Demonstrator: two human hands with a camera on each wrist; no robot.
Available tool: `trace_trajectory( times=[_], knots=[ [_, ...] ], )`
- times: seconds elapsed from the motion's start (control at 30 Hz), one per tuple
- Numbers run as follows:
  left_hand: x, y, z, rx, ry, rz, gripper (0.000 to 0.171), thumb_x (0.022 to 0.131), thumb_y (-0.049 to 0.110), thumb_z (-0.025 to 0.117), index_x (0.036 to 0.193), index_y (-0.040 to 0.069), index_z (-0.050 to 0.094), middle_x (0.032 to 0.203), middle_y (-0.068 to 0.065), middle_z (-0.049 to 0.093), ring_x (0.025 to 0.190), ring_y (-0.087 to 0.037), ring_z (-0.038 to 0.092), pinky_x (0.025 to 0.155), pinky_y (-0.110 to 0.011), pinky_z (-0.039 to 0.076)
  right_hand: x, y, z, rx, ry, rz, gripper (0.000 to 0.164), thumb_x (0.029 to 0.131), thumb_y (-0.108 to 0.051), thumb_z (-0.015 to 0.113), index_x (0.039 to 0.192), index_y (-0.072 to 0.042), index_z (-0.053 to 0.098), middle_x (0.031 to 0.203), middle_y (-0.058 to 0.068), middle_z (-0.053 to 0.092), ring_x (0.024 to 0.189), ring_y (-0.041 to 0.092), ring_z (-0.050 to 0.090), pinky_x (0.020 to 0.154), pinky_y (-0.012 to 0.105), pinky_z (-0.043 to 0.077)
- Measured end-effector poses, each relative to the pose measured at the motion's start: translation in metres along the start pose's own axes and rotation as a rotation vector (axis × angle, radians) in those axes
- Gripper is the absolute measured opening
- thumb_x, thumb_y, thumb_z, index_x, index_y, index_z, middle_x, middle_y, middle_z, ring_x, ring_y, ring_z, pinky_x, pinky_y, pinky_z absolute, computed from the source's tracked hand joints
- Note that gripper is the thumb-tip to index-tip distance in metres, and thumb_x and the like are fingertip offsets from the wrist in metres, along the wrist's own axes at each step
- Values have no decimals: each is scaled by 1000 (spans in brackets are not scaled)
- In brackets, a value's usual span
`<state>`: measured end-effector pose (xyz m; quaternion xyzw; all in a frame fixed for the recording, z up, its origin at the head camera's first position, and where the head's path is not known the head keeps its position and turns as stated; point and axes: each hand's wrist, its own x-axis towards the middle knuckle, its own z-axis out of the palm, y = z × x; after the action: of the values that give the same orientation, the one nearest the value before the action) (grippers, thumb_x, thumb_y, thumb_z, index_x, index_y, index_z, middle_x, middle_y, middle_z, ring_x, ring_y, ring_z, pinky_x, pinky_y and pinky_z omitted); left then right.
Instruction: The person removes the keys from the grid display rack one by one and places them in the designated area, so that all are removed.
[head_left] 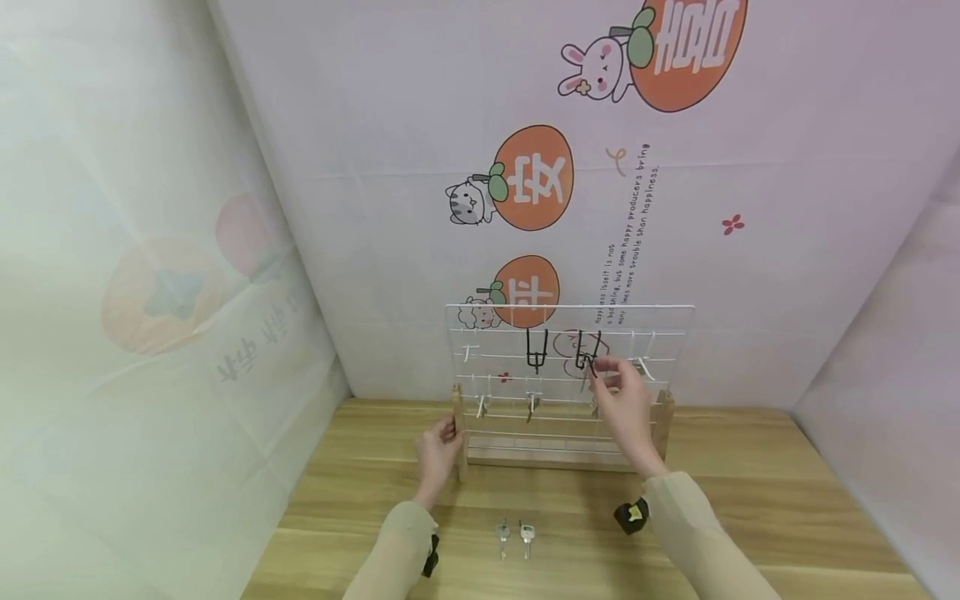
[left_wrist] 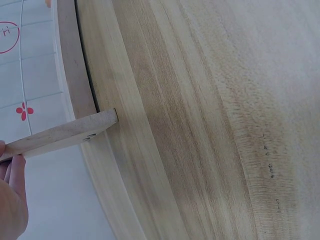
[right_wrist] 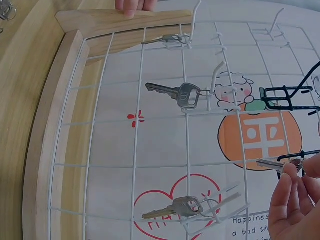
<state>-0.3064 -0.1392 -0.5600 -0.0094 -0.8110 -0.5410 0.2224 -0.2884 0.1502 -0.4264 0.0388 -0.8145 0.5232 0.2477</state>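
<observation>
A white wire grid (head_left: 570, 307) stands upright in a wooden base on the table. My left hand (head_left: 437, 450) grips the left wooden post (left_wrist: 65, 132), with fingers on both sides of it. At a black hook (head_left: 589, 342) on the grid, my right hand (head_left: 626, 408) pinches a silver key (right_wrist: 270, 164) by its head end; the fingertips partly hide the ring and hook. To its left, a second black hook (head_left: 536, 354) carries no key. Lower down, a key (right_wrist: 187, 95), another key (right_wrist: 172, 40) and a third key (right_wrist: 180, 207) hang from white hooks.
Two loose keys, a left one (head_left: 503, 537) and a right one (head_left: 527, 537), lie on the wooden table (head_left: 360, 492) before the rack. Another white hook (head_left: 470, 352) sits at the grid's upper left. A printed cloth (head_left: 405, 250) rises behind the rack.
</observation>
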Motion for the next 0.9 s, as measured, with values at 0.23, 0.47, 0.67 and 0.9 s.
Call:
trace_trajectory(
  times=[0.23, 0.47, 0.67, 0.9],
  knots=[
    [0, 0, 1, -3, 4, 1, 29, 81, -7, 73, 109, -12, 67, 104, -32, 71, 91, -39, 74, 77, -31, 66, 6, -2, 2, -39, 19, -5, 23, 94, -8, 65, 115, 0, 62, 114, 16, 69, 75, -7, 55, 62, 5, 52],
    [0, 0, 0, -6, -2, -3, 30, 81, -7, 73, 109, -13, 67, 105, -33, 70, 92, -39, 74, 77, -31, 66, 8, -2, 4, -81, 43, -41, 19, 94, -7, 65, 112, -1, 64, 112, 15, 69, 89, 12, 63, 72, -1, 45],
    [0, 1, 0, -5, -4, -4, 30, 81, -8, 73, 110, -12, 67, 105, -32, 71, 92, -39, 74, 78, -31, 66, 8, -2, 5, -72, 56, -60, 16, 94, -5, 64, 109, 0, 64, 111, 16, 69, 95, 26, 66, 71, 0, 44],
    [1, 2, 0, -14, -4, -14, 30, 81, -7, 73, 110, -12, 67, 106, -32, 70, 93, -40, 74, 78, -31, 66, 7, -2, 6, -44, 81, -67, 14, 92, -2, 65, 104, 3, 66, 107, 18, 68, 95, 29, 66, 69, -4, 44]
  ],
)
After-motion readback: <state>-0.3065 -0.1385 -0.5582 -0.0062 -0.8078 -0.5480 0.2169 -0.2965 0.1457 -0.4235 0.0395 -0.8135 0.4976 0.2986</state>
